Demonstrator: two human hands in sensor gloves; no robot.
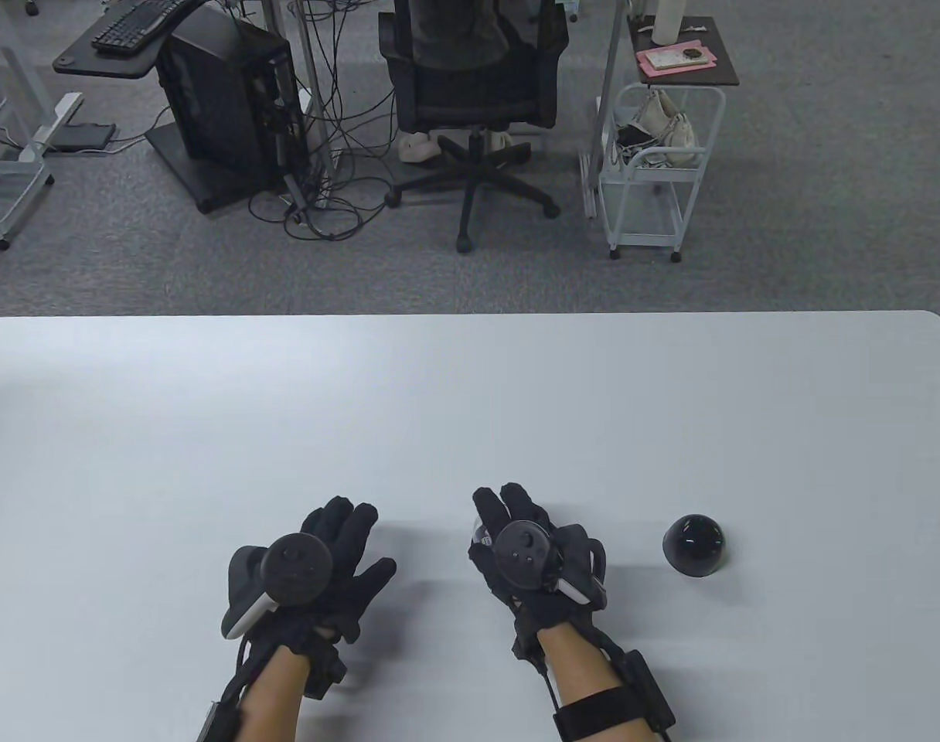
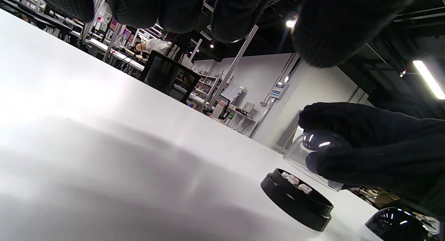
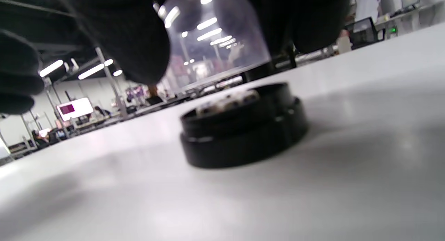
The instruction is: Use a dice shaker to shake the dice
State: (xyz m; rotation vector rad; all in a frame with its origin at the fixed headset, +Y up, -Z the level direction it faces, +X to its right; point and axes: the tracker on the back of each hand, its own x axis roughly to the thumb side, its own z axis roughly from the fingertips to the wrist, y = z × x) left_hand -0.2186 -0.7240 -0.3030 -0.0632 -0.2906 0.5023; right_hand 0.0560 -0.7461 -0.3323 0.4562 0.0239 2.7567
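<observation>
My right hand (image 1: pixel 492 533) holds a clear plastic dome (image 3: pixel 212 35) by its sides, lifted just above the round black shaker base (image 3: pixel 243 129). The base sits on the white table and has small white dice (image 3: pixel 226 100) in it. In the left wrist view the dome (image 2: pixel 302 154) hangs tilted over the base (image 2: pixel 295 202), with the dice (image 2: pixel 299 186) showing. In the table view the base is hidden under my right hand. My left hand (image 1: pixel 354 541) is empty, fingers spread, to the left of the right hand.
A black dome cover (image 1: pixel 694 545) stands on the table (image 1: pixel 470 402) to the right of my right hand; it also shows in the left wrist view (image 2: pixel 396 223). Beyond the table's far edge are an office chair (image 1: pixel 470 85) and a white cart (image 1: pixel 652 170).
</observation>
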